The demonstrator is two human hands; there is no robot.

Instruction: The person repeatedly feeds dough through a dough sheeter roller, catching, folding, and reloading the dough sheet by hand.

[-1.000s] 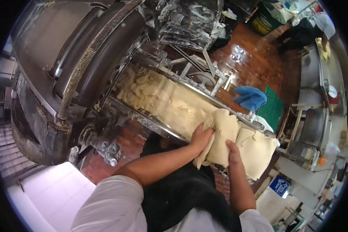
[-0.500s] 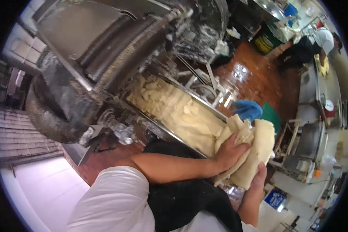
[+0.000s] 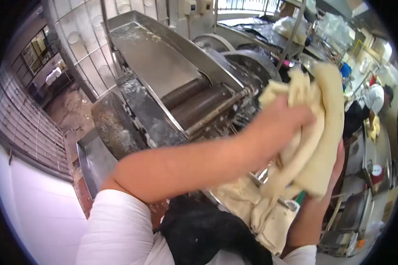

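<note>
A thick, folded slab of pale dough (image 3: pixel 329 128) is held up between my hands in front of me. My left hand (image 3: pixel 292 119), blurred by motion, is closed on its near-left folds. On the far right side, my right hand (image 3: pixel 336 165) grips the slab's lower edge; most of its fingers are hidden behind the dough. Loose flaps hang from the slab toward more dough (image 3: pixel 236 194) in the metal trough below. To the left of the slab stands a roller machine (image 3: pixel 199 101) with a steel chute above two dark rollers.
A person in a white shirt (image 3: pixel 375 99) bends over a long counter at the right, holding yellowish cloth or dough (image 3: pixel 375 128). A white dial scale (image 3: pixel 376 170) sits on that counter. Metal bars (image 3: pixel 31 132) and a white wall (image 3: pixel 40 198) are at the left.
Both my hands have lifted the dough slab up from the trough's right end. The view has tilted upward, showing more of the roller machine and the back of the room.
</note>
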